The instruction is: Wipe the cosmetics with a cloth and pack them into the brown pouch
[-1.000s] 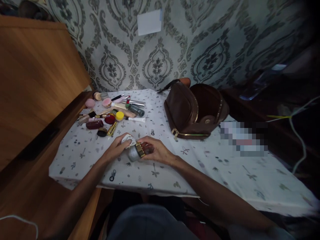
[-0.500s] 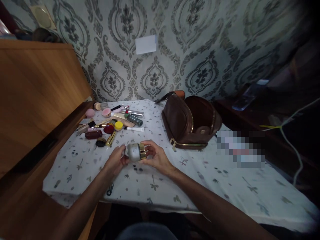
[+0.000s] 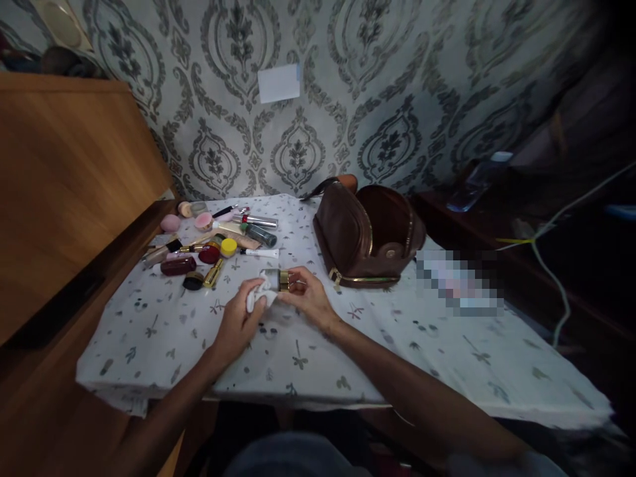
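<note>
My right hand (image 3: 309,298) grips the gold lid end of a cosmetic jar (image 3: 271,281), which lies sideways above the table. In my left hand (image 3: 240,317) is a crumpled white tissue (image 3: 260,295), pressed against the jar's glass body and base. The tissue hides part of the jar. Beyond my left hand lie a gold lipstick tube (image 3: 213,273), a small dark round pot (image 3: 193,281) and a jar with a yellow lid (image 3: 228,248).
A brown handbag (image 3: 342,228) stands unzipped at the back right of the patterned tablecloth (image 3: 308,371). Several cosmetics cluster at the back left, among them a pink sponge (image 3: 170,223). A wooden cabinet (image 3: 74,159) borders the left; a clear bottle (image 3: 477,185) lies far right.
My left hand has brought the tissue up over the jar's base and side, where it now shows clearly. The jar has risen slightly in the view. The whole view has shifted a little.
</note>
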A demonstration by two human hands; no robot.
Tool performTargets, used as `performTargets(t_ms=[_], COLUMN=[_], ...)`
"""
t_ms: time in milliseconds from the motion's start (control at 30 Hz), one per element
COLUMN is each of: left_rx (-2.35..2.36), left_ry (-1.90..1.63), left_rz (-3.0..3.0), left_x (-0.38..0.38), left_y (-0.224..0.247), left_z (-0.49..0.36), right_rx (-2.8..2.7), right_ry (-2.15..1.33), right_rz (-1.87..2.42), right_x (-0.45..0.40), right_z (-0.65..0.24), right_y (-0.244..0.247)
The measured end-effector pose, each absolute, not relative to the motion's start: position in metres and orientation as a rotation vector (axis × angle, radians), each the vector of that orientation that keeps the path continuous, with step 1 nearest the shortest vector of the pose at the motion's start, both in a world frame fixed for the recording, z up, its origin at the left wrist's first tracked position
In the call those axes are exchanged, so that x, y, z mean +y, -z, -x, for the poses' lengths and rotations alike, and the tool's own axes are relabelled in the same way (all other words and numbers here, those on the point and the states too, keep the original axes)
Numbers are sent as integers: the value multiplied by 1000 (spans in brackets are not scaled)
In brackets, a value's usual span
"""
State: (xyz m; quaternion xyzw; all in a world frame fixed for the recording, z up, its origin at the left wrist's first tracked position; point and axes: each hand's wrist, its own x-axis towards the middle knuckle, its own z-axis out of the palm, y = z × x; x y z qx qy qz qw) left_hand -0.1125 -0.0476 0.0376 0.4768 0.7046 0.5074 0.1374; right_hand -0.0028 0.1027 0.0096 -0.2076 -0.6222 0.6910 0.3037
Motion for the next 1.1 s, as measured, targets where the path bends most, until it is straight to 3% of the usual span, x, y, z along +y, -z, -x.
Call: performTargets(t_ms=[133, 300, 533, 767, 1100], left_rx=[2179, 2233, 2249, 1970, 1733], left_ry=[-1263, -1216, -1418, -1587, -1682], left_rz=[-1819, -1959, -1508, -1377, -843], left_x=[-48, -43, -37, -39, -36], left_y=[-24, -10, -28, -46, -41], left_z=[113, 115, 103, 95, 114], right_rx=[-1431, -1224, -1061, -1029, -1219], right_ry=[-2081, -2344, -2572, -2653, -2511], right_rz=[524, 474, 395, 293, 204], right_x=[104, 107, 113, 117, 116], right_z=[4, 5, 4, 1, -1], right_y=[-9, -9, -7, -7, -14])
